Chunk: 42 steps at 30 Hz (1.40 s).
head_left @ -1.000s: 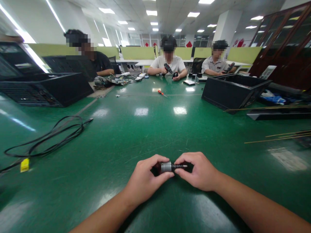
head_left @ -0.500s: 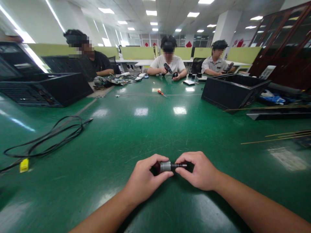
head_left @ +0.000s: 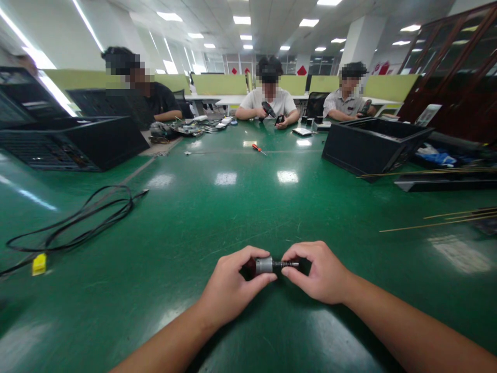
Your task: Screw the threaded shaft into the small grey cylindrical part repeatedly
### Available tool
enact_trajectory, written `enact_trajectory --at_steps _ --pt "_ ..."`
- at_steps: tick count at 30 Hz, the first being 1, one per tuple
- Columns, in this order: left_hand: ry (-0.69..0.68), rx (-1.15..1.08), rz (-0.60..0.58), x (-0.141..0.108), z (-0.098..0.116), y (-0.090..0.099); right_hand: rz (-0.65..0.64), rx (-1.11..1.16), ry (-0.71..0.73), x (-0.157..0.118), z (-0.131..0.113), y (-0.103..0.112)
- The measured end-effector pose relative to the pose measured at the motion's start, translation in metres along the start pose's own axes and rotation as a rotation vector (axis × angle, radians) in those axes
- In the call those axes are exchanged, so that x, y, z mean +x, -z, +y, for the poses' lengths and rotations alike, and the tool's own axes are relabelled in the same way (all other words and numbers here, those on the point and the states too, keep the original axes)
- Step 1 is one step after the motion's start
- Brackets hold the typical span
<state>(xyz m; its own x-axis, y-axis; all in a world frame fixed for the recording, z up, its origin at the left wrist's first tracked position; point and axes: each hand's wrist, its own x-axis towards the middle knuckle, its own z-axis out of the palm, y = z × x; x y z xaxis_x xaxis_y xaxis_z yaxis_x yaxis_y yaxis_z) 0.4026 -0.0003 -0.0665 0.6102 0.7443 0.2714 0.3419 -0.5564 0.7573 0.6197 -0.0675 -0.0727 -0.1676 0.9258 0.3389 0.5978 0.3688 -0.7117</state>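
Note:
Low in the middle of the head view, my left hand [head_left: 229, 287] grips a small grey metal cylinder [head_left: 264, 265] between thumb and fingers. A slim dark shaft with what looks like a coil spring [head_left: 289, 264] sticks out of the cylinder to the right, ending in a bright tip. My right hand [head_left: 320, 274] pinches this shaft with thumb and forefinger. The part lies level, close above the green tabletop [head_left: 233, 217]. The cylinder's left end is partly hidden inside my left hand.
Coiled black cable [head_left: 89, 217] with a yellow tag [head_left: 39, 264] lies left. An orange screwdriver [head_left: 258, 149] rests further off. Black computer cases [head_left: 361, 147] flank the table, with thin brass-coloured rods [head_left: 423, 225] at right. Three people sit opposite, one holding a power drill [head_left: 267, 109].
My right fingertips have shifted very slightly right along the shaft. My left hand keeps its grip on the cylinder. The person at the far right has tilted the held tool more upright.

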Motion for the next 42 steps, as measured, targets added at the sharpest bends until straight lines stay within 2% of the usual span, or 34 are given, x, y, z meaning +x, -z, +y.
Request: enact_trajectory --at_steps 21,42 --pt "-0.009 0.019 0.028 -0.0006 -0.0047 -0.0006 0.019 0.007 -0.014 0.0014 0.0011 0.0018" --pt "-0.011 0.040 0.039 0.0001 -0.0005 0.0015 0.016 0.014 -0.014 0.0009 0.0025 0.0021"
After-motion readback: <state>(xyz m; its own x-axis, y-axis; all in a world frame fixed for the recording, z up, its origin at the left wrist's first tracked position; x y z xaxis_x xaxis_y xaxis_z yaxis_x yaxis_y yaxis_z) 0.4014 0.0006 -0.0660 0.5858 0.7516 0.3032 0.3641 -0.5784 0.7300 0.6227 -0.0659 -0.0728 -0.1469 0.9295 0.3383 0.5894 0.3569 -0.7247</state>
